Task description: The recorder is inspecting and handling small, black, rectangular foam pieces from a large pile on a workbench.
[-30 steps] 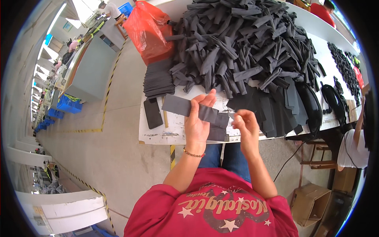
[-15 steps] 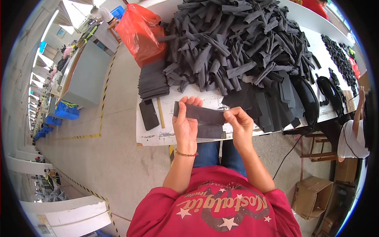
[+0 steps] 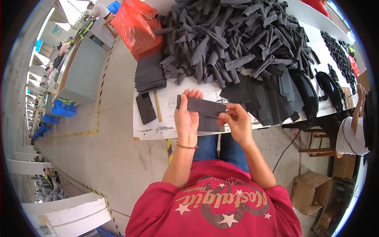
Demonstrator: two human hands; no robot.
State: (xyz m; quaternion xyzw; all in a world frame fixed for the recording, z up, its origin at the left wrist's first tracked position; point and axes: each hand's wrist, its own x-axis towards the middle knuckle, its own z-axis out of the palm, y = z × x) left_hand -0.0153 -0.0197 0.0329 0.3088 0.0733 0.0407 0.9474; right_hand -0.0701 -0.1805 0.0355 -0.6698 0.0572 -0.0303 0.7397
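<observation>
A dark grey fabric strip [image 3: 205, 107] is stretched level between my two hands, just above the near edge of the table. My left hand [image 3: 187, 118], palm up, clamps its left end under the thumb, with the fingers behind it. At the other end, my right hand [image 3: 238, 124] pinches the strip's corner between thumb and fingers. Below it, a second dark panel [image 3: 208, 125] shows at the table's edge; whether it joins the held strip I cannot tell. Beyond my hands rises a large heap of similar dark strips [image 3: 221, 43].
A neat stack of dark pieces [image 3: 151, 75], a phone [image 3: 146, 108] and a thin yellowish stick [image 3: 158, 106] lie left on the white table [image 3: 158, 132]. A red plastic bag [image 3: 138, 29] stands behind. Flat dark panels [image 3: 260, 98] fan out at right, beside a black curved object [image 3: 306, 94].
My right hand's fingers have shifted slightly down and inward on the strip's right end. My left hand keeps its hold. The whole view has shifted a little.
</observation>
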